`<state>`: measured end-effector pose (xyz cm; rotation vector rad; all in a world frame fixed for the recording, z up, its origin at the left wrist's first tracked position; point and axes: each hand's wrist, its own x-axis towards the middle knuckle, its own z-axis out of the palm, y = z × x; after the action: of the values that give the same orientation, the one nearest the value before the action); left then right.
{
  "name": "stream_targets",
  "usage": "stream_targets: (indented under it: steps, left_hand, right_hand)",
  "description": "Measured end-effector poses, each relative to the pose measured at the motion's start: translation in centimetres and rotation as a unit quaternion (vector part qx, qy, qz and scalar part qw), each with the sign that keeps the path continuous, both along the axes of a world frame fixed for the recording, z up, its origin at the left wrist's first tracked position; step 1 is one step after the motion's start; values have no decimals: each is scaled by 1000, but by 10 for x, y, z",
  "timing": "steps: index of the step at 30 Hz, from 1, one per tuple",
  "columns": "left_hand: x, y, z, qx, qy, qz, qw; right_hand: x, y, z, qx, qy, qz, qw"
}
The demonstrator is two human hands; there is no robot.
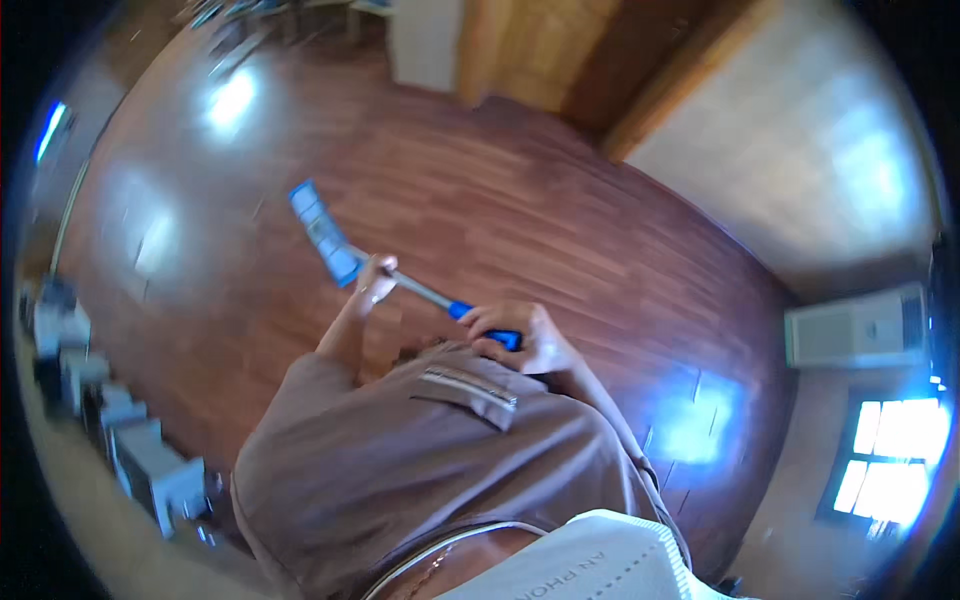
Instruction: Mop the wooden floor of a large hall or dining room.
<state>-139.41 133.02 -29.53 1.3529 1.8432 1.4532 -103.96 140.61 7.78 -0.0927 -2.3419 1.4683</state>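
Note:
I hold a flat mop across the front of my body, its pole [425, 291] slanting from upper left to lower right. My left hand [377, 278] is closed round the grey pole on the side toward the head. Beyond that hand, the pale blue rectangular mop head [322, 232] appears against the wooden floor; whether it touches the floor I cannot tell. My right hand [520, 335] is wrapped round the blue grip [507, 340] at the other end, close to my brown shirt [430, 450].
Brown wood-plank floor [430, 170] spreads around me, with bright glare patches. A wooden door [540, 50] and a pale wall [760, 150] stand ahead to the right. A white air-conditioner-like unit [858, 328] and a window [890, 455] are at right. Several white box-shaped things [150, 460] line the left side.

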Motion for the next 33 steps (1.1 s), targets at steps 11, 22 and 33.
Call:
stream_targets:
  steps: [11, 22, 33]
  left_hand:
    - [70, 23, 53, -173, 219, 85, 957]
    - [151, 30, 141, -94, 220, -70, 968]
    - [254, 141, 134, -160, 245, -400, 869]
  right_hand:
    - [26, 50, -5, 7, -41, -35, 999]
    - [112, 35, 20, 41, 13, -90, 995]
    - [121, 121, -14, 20, 134, -40, 990]
